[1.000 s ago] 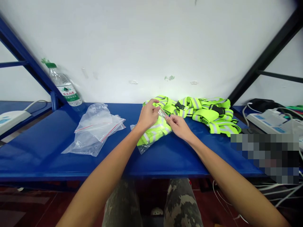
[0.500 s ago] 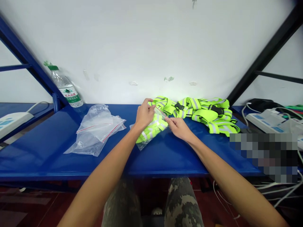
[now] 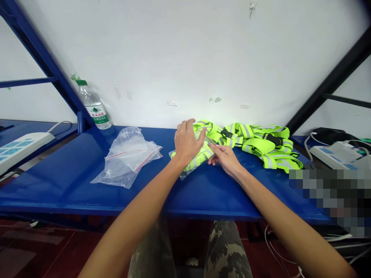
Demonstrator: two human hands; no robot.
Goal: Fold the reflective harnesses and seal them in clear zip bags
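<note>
A clear zip bag [image 3: 199,159] with a folded neon-yellow reflective strap vest inside lies on the blue table. My left hand [image 3: 187,141] rests over the bag's left part, fingers stretched out and thumb apart. At the bag's red-lined zip edge, my right hand [image 3: 226,158] pinches the plastic between thumb and fingers. Behind and to the right is a heap of more neon-yellow reflective straps [image 3: 255,146] with black buckles. Several flat, see-through zip bags [image 3: 124,162] with red lines lie left of my hands. The left hand hides part of the filled bag.
A water bottle [image 3: 94,106] with a green cap leans at the back left by the blue frame. Power strips [image 3: 21,144] with cables sit at both sides. The white wall [image 3: 174,58] stands behind the blue tabletop [image 3: 214,193].
My left hand has gone from gripping the bag's top edge to lying across it with fingers extended. My right hand still pinches the zip edge. The view has shifted slightly left.
</note>
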